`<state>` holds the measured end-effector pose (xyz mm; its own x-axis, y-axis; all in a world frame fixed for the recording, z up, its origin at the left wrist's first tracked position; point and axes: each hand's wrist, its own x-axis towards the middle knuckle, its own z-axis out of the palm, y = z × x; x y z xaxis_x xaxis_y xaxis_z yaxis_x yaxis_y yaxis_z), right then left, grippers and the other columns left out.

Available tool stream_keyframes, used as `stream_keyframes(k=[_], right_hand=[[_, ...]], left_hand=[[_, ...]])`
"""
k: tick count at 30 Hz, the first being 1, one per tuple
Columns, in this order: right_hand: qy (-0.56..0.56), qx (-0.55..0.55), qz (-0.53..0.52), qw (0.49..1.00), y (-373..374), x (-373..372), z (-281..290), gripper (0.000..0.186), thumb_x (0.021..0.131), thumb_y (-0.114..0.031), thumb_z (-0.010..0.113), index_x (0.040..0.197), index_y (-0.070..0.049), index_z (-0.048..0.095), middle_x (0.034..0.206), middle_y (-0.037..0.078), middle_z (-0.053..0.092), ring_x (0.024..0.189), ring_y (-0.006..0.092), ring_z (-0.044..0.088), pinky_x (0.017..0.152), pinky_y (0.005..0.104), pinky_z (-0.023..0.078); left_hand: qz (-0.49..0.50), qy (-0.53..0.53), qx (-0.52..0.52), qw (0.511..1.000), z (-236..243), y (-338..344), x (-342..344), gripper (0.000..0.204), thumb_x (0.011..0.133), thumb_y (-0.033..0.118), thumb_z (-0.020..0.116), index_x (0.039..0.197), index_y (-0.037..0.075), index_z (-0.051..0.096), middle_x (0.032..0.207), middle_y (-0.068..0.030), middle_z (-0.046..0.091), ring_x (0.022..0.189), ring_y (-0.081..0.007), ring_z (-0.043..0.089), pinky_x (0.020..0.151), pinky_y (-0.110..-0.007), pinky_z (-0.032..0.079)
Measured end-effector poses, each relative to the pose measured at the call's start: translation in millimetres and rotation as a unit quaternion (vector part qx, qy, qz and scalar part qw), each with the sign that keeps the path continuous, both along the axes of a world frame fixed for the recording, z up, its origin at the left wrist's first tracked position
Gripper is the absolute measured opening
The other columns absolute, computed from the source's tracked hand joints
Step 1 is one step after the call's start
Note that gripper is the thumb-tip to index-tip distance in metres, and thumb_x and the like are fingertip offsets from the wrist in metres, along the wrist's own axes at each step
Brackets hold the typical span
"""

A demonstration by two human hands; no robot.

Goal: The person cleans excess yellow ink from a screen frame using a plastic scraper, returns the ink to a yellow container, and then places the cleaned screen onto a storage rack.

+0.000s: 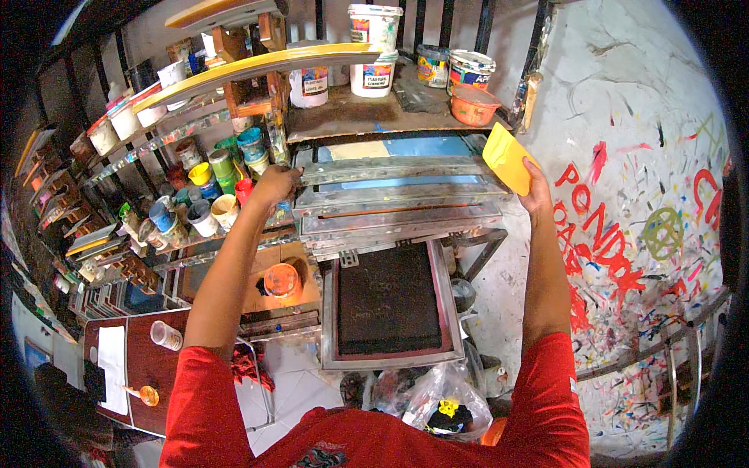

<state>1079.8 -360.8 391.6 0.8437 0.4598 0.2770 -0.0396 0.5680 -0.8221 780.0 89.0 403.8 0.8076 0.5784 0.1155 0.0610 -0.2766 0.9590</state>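
Observation:
Both my arms reach forward to a stack of silk-screen frames [406, 168] under the brown shelf. At the stack's upper left corner is my left hand [277, 187], its fingers curled on the end of a frame. My right hand [537, 189] holds up a flat yellow card-like scraper [508, 160] at the stack's right end, thumb and fingers closed on its lower right edge. Below the stack, a larger framed screen with a dark mesh [388, 300] leans toward me.
Paint tubs [373, 74] and an orange bowl [473, 105] stand on the brown shelf [351, 125]. Racks of paint pots [204, 218] fill the left side. An orange tub [282, 281] is below them. Plastic bags [437, 390] lie near me; a paint-marked wall [624, 195] rises at right.

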Motion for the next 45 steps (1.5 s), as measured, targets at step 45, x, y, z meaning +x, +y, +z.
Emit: stream_keyframes(k=[45], right_hand=[[0.018,0.068,-0.079,0.994,-126.3,-172.1,-25.0,0.035,0.091,-0.019,0.048,0.121,0.0,0.048,0.115,0.011,0.058,0.103,0.0222,0.058,0.087,0.0335,0.048]], left_hand=[[-0.092,0.038,-0.139,0.985,-16.0,-101.3,-146.1,0.02,0.082,0.025,0.055,0.094,0.009,0.053,0.08,-0.0009,0.053,0.066,-0.0113,0.047,0.052,-0.025,0.038]])
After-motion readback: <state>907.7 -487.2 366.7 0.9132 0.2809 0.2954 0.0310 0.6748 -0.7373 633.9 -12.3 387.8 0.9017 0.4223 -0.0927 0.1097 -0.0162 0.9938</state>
